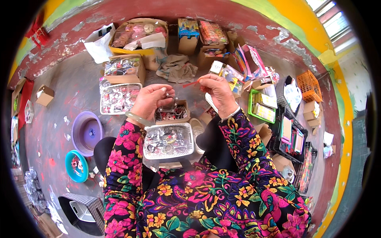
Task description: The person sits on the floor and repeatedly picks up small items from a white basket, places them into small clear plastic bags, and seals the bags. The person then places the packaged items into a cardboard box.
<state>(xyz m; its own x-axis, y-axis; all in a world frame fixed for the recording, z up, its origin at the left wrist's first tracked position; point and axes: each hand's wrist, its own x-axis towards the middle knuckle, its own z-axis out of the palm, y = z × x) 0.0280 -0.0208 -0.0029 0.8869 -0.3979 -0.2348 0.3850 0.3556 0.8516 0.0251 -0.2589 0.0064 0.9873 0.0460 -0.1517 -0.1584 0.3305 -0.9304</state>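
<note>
Both my hands are raised over the trays in front of me. My right hand (219,92) pinches a thin red strip (190,84), whose free end points toward my other hand. Opposite it, my left hand (151,101) has its fingers curled, with small shiny bits showing by the fingertips; what they belong to is too small to make out. A white basket (168,155) of small packaged trinkets stands by my lap below the hands. Just beyond it is a cardboard box (173,121) of dark and red small items, partly hidden by my left hand.
Another white basket (104,107) of packets stands left. Purple (78,137) and teal (70,174) basins lie on the floor. Boxes line the far wall near a crumpled cloth (176,68). On the right are a green basket (251,109), black crates (279,144) and an orange crate (311,86).
</note>
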